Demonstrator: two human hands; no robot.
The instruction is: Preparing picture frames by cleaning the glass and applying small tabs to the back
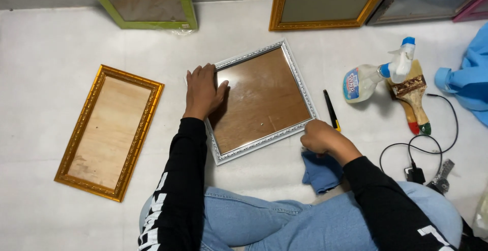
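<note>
On white floor, left hand (202,91) flat on silver frame (256,101); right hand (319,136) clutches blue cloth (321,172).

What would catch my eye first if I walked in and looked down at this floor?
Probably the silver picture frame lying flat in the middle, with the left hand pressed on its left edge and the right hand at its lower right corner over a blue cloth. Next, the gold frame lying to its left, and the spray bottle and paintbrushes to its right.
</note>
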